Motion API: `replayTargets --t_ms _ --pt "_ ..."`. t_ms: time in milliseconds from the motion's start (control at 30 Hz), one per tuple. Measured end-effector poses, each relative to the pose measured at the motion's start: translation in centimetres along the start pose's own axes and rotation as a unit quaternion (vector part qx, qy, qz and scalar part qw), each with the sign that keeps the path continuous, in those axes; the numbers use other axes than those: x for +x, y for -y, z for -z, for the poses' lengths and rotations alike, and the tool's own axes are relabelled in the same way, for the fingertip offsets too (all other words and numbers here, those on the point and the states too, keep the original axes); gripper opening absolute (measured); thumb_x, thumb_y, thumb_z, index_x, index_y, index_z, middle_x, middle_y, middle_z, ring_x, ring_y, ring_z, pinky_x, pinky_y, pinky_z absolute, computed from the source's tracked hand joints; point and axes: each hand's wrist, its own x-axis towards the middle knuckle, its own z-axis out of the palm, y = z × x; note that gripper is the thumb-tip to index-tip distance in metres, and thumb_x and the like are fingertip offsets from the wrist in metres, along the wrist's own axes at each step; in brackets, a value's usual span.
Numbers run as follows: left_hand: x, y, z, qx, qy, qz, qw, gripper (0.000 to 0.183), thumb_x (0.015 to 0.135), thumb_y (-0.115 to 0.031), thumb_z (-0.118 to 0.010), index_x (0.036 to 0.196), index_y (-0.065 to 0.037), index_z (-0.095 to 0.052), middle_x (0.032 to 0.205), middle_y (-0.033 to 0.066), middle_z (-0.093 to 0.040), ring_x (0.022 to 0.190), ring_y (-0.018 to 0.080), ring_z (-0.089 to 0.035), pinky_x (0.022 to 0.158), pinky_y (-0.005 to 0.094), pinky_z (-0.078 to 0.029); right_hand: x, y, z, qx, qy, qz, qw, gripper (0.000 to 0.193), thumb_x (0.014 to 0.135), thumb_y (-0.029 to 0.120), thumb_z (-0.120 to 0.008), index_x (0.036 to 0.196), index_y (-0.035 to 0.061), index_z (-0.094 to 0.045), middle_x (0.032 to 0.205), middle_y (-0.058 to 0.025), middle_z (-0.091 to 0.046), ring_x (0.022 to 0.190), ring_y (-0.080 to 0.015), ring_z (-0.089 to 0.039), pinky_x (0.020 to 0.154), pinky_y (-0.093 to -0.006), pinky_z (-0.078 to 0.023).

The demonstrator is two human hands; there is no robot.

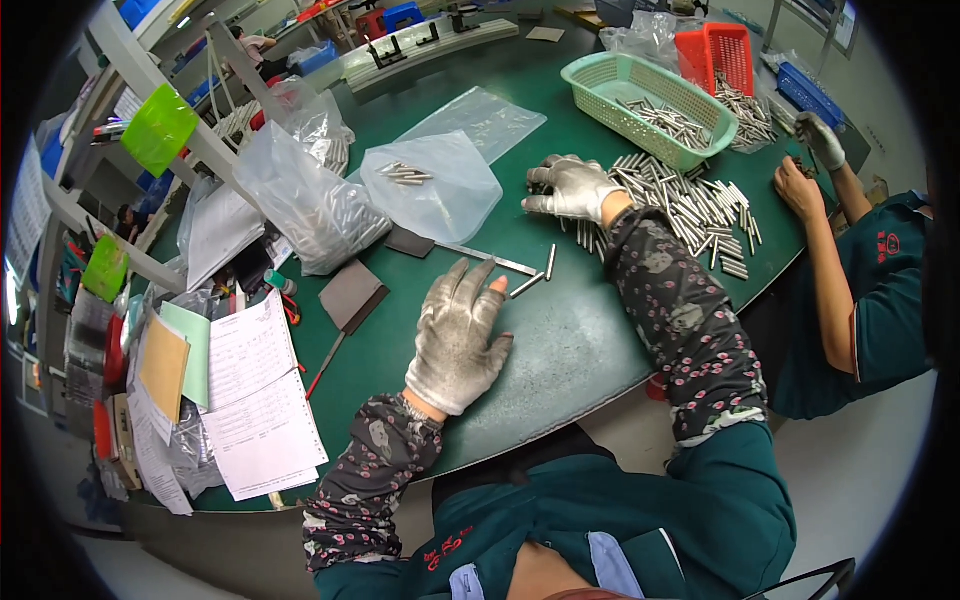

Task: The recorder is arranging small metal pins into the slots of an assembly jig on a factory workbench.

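Note:
My left hand (457, 335), in a worn whitish glove with a bare index fingertip, is open over the table, fingers stretched forward. Its fingers lie by a narrow metal bar (515, 266). Just right of the fingertips is a short metal pin (526, 286), with a second pin (551, 262) beside it. My right hand (578, 190), gloved too, is farther away at the left edge of a loose pile of metal pins (690, 212). Its fingers are bent and point left; what lies under them is hidden.
A pale green basket (590, 85) of pins stands behind the pile, near a red basket (735, 60). Clear plastic bags (310, 200) and one flat bag (440, 190) with pins lie left of centre. Papers (255, 390) cover the left. A co-worker's hand (797, 188) works at right.

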Motion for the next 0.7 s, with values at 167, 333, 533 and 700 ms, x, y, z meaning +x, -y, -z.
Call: replayTargets --t_ms 167,333,533,700 --pt "2.1 -0.6 -2.5 -0.039 0.015 0.045 0.998 0.061 0.068 -0.014 -0.073 0.124 -0.002 -0.052 0.130 0.0148 -0.050 0.117 0.0342 -0.050 0.098 0.0409 -0.043 -4.0 -2.2 -1.5 0.045 -0.105 0.220 0.969 0.059 0.075 0.049 -0.067 0.112 0.0030 -0.064 0.113 -0.0202 -0.060 0.106 -0.0368 -0.056 0.092 -0.0435 -0.043" --pt "4.0 -2.3 -3.9 -0.030 0.059 0.092 0.994 0.062 0.075 -0.024 -0.073 0.128 -0.002 -0.048 0.129 0.0146 -0.050 0.115 0.0319 -0.053 0.093 0.0405 -0.048 -7.8 -0.6 -2.6 0.036 -0.151 0.277 0.948 0.061 0.075 0.051 -0.066 0.108 0.0004 -0.064 0.104 -0.0203 -0.061 0.096 -0.0384 -0.057 0.087 -0.0453 -0.045" --pt "3.4 -2.8 -4.5 -0.047 0.050 0.116 0.991 0.056 0.075 -0.022 -0.074 0.124 -0.006 -0.052 0.118 0.0119 -0.057 0.110 0.0317 -0.056 0.091 0.0398 -0.048 -11.0 0.5 -3.8 0.074 -0.173 0.301 0.935 0.045 0.070 0.033 -0.068 0.104 0.0026 -0.066 0.101 -0.0175 -0.060 0.096 -0.0360 -0.057 0.086 -0.0446 -0.045" --pt "0.6 -3.2 -3.6 -0.068 0.048 0.097 0.992 0.047 0.076 -0.014 -0.071 0.119 -0.007 -0.054 0.112 0.0118 -0.059 0.106 0.0312 -0.057 0.088 0.0399 -0.049 -12.8 1.7 -4.3 0.151 -0.162 0.323 0.920 0.035 0.066 0.024 -0.070 0.095 0.0028 -0.067 0.095 -0.0155 -0.061 0.092 -0.0351 -0.057 0.083 -0.0441 -0.046"
